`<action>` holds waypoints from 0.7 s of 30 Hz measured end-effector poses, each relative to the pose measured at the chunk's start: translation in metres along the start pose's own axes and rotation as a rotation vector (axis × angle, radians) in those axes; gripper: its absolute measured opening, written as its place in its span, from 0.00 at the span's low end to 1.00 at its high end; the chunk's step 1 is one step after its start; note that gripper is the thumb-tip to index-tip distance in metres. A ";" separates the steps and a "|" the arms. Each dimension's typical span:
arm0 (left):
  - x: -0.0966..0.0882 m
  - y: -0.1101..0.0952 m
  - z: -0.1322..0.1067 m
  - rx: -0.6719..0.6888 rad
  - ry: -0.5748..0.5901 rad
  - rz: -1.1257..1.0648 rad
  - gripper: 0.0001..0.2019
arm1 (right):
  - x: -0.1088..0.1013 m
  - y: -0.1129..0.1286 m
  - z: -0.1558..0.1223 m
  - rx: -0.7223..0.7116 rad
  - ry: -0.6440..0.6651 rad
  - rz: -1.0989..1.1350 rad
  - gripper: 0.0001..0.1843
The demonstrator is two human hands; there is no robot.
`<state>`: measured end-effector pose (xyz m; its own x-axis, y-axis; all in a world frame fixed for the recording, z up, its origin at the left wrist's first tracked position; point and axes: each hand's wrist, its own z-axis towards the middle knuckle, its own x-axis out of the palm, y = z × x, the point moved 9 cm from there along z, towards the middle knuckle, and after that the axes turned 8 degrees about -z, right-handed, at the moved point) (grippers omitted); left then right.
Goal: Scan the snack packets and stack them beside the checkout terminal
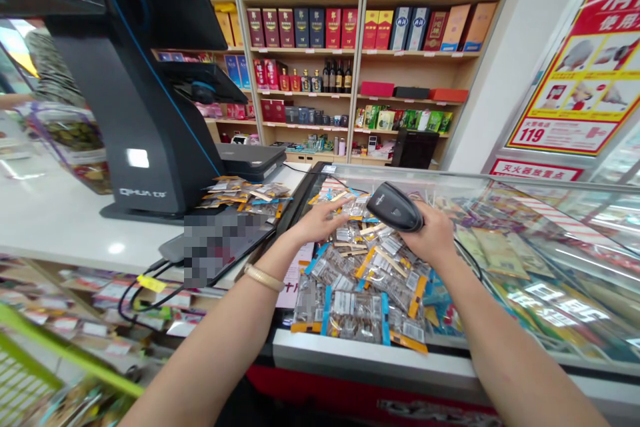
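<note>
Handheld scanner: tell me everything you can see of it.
The handheld scanner is black and dark grey, plastic-looking, with a rounded, elongated head bearing small pale markings. The right hand holds it, hiding most of the handle. Its head extends leftward over the heaped packets; whether it touches them is unclear.

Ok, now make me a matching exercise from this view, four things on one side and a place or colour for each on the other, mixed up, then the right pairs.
Things:
1. Barcode scanner
2. Bangle
3. Large heap of clear packets
4. Plastic basket

Places and colours:
A. On the glass-topped case
B. Yellow-green
C. Held in the right hand
D. Around the left forearm

Right pairs: 1-C, 2-D, 3-A, 4-B.
</note>
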<state>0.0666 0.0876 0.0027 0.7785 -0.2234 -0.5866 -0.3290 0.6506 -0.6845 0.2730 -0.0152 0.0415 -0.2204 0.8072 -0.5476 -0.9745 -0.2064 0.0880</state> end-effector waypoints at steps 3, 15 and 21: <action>0.021 0.000 0.000 -0.030 0.086 0.037 0.19 | 0.002 -0.001 0.000 0.001 0.021 -0.001 0.17; -0.021 0.011 -0.003 -0.141 -0.346 -0.289 0.09 | 0.001 0.003 0.002 -0.011 0.048 0.006 0.15; -0.037 0.015 -0.015 -0.147 -0.582 -0.530 0.09 | 0.004 0.005 0.001 -0.015 0.049 -0.021 0.14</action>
<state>0.0252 0.0951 0.0075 0.9915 -0.0351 0.1252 0.1275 0.4524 -0.8827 0.2677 -0.0127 0.0404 -0.1970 0.7834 -0.5895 -0.9781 -0.1980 0.0637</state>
